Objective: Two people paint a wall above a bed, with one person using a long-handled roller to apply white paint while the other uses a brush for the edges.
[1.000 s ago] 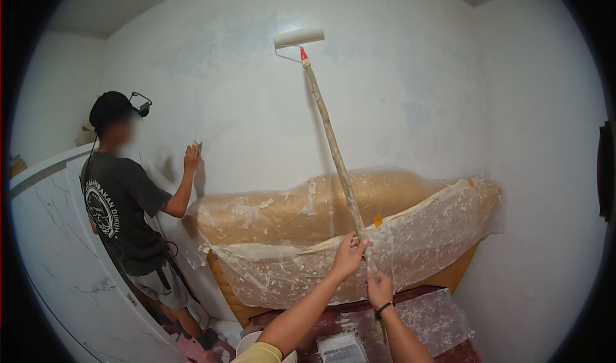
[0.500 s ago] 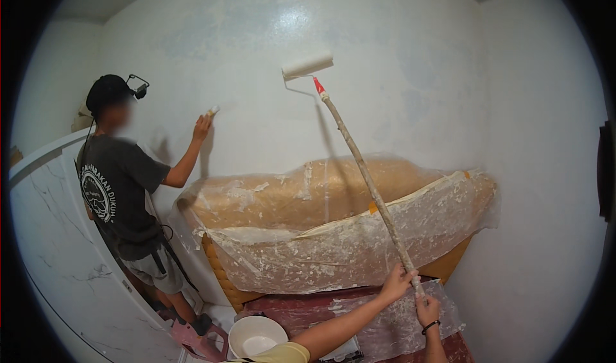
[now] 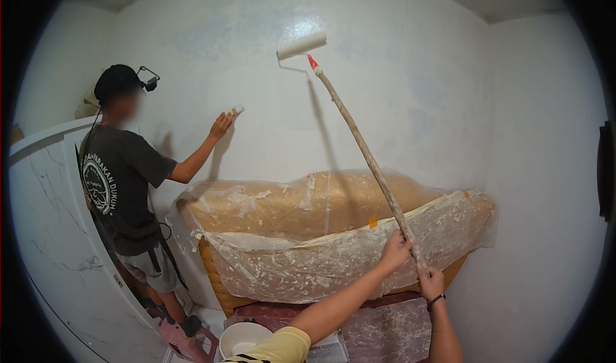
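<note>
A paint roller with a pale cover (image 3: pixel 301 44) lies against the white wall (image 3: pixel 385 80), its wire frame ending in a red handle (image 3: pixel 312 62). That handle joins a long, rough wooden pole (image 3: pixel 359 138) slanting down toward me. My left hand (image 3: pixel 396 250) is closed round the pole's lower part. Just below it, near the pole's bottom end, my right hand (image 3: pixel 432 283) grips too, a dark band at its wrist. On the left a co-worker (image 3: pixel 125 183) stands on a pink stool (image 3: pixel 186 340), holding a small white-tipped brush-like tool (image 3: pixel 237 110) at the wall.
A padded tan headboard (image 3: pixel 215 273) stands against the wall under paint-flecked plastic sheeting (image 3: pixel 289 270). Below it lies a dark red surface (image 3: pixel 398 328), partly under plastic. A white bucket (image 3: pixel 244 337) sits near the stool. A marble-patterned wardrobe (image 3: pixel 64 234) lines the left side.
The roller has gone up the wall, and both my hands have risen with the pole. My view has tilted upward. The co-worker's hand and tool have shifted right along the wall.
</note>
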{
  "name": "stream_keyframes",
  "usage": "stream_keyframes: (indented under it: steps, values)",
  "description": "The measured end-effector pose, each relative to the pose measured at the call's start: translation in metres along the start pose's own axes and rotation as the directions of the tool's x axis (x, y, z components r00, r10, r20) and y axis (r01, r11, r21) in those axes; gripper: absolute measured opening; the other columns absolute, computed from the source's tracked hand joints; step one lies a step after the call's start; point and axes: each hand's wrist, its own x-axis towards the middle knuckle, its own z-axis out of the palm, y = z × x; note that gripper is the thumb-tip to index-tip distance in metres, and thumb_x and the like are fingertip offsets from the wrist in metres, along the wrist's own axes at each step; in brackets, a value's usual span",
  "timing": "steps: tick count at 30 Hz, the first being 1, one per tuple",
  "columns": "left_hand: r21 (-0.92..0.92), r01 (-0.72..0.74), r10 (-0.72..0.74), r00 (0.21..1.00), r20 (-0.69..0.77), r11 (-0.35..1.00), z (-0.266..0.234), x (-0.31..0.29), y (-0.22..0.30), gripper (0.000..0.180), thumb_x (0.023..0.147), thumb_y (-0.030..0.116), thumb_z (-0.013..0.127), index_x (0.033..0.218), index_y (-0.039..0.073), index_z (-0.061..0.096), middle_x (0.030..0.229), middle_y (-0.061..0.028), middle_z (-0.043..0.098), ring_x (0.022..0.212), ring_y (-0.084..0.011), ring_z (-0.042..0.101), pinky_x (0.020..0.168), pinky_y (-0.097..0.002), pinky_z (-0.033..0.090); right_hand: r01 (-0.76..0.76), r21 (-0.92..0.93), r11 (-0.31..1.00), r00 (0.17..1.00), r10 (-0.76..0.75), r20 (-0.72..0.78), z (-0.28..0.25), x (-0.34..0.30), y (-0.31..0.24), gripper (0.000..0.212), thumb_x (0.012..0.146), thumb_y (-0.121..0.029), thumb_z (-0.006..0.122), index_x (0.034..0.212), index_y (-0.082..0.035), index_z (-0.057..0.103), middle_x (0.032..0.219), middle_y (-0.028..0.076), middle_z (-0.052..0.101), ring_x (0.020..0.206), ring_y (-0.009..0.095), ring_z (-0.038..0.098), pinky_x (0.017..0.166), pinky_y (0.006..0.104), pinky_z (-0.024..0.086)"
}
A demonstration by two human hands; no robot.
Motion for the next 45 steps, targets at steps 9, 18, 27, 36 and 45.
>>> stream_keyframes:
  steps: [9, 18, 27, 36, 45]
  values:
    - [-0.021, -0.149, 0.145, 0.979, -0.145, 0.989, -0.117, 0.028, 0.114, 0.020, 0.091, 0.015, 0.048, 0.106, 0.002, 0.047, 0.087, -0.0092, 0.061, 0.075, -0.0190, 0.063, 0.061, -0.0308, 0.053, -0.245, 0.484, 0.840, 0.950, 0.108, 0.294, 0.098, 0.045, -0.142, 0.046, 0.084, -0.044, 0.058, 0.059, -0.007, 0.049, 0.044, -0.002, 0.040, 0.032, 0.008, 0.037, 0.031, 0.0233, 0.027]
    - [0.272, -0.232, 0.320, 0.882, -0.347, 0.934, -0.230, 0.051, 0.244, 0.026, 0.092, 0.025, 0.046, 0.095, 0.000, 0.051, 0.074, -0.0085, 0.059, 0.064, -0.0152, 0.059, 0.057, -0.0280, 0.048, -0.335, 0.666, 0.666, 0.879, -0.033, 0.476, 0.187, 0.080, -0.312, 0.046, 0.085, -0.047, 0.055, 0.065, -0.006, 0.047, 0.045, 0.000, 0.041, 0.031, 0.011, 0.037, 0.030, 0.0252, 0.028]
    - [0.431, -0.218, 0.421, 0.781, -0.461, 0.876, -0.301, 0.067, 0.318, 0.029, 0.092, 0.024, 0.044, 0.092, -0.003, 0.052, 0.071, -0.0093, 0.058, 0.057, -0.0143, 0.056, 0.053, -0.0274, 0.045, -0.378, 0.699, 0.607, 0.836, -0.101, 0.540, 0.246, 0.098, -0.412, 0.048, 0.086, -0.048, 0.052, 0.069, -0.003, 0.046, 0.045, 0.002, 0.042, 0.032, 0.012, 0.039, 0.031, 0.0264, 0.033]
    - [0.460, -0.166, 0.403, 0.777, -0.483, 0.872, -0.313, 0.024, 0.232, 0.028, 0.094, 0.026, 0.042, 0.093, -0.001, 0.052, 0.068, -0.0062, 0.055, 0.056, -0.0126, 0.053, 0.053, -0.0266, 0.045, -0.340, 0.680, 0.649, 0.844, -0.108, 0.525, 0.295, 0.040, -0.338, 0.045, 0.089, -0.044, 0.048, 0.068, -0.004, 0.046, 0.045, 0.003, 0.044, 0.033, 0.013, 0.043, 0.032, 0.0267, 0.034]
    - [0.323, -0.038, 0.209, 0.832, -0.514, 0.945, -0.264, -0.079, 0.072, 0.020, 0.094, 0.020, 0.042, 0.095, 0.002, 0.050, 0.068, -0.0049, 0.056, 0.059, -0.0115, 0.054, 0.053, -0.0263, 0.044, -0.044, 0.490, 0.871, 0.971, -0.079, 0.227, 0.290, -0.088, -0.186, 0.042, 0.088, -0.038, 0.051, 0.072, 0.001, 0.055, 0.053, 0.014, 0.051, 0.049, 0.020, 0.053, 0.049, 0.0354, 0.041]
